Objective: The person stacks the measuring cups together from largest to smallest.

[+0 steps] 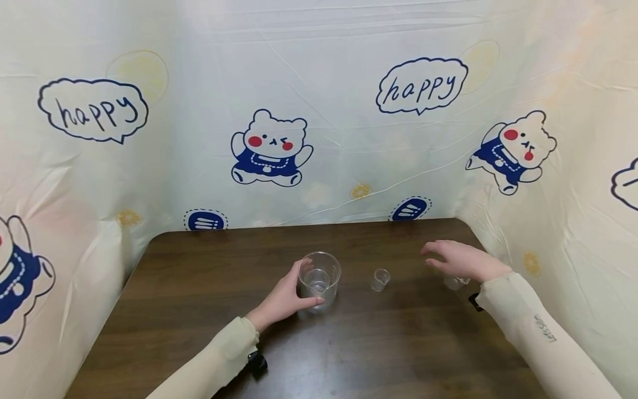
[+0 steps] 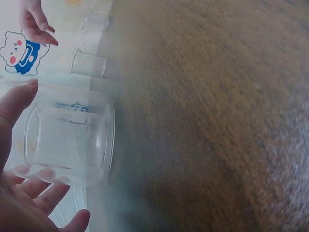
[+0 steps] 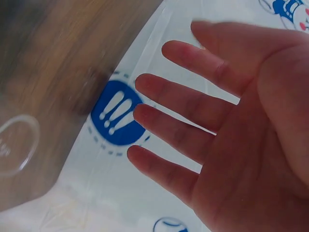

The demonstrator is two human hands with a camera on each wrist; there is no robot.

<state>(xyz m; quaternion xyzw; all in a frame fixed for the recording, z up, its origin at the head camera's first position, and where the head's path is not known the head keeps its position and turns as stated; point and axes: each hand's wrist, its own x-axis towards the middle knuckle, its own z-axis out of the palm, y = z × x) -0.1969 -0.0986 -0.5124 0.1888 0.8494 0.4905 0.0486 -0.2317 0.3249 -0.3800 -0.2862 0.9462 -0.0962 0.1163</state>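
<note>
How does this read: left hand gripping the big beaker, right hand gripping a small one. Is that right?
Not quite: the right hand grips nothing; the right wrist view shows its fingers spread and empty. The left hand does grip the big beaker.

A large clear glass beaker [image 1: 333,279] is upright just below the centre of the head frame, with a smaller clear beaker [image 1: 317,281] nested inside it. Right of centre stands a tiny transparent beaker [image 1: 381,280], upright; farther right, another small clear vessel [image 1: 453,282] shows, partly hidden.
</note>
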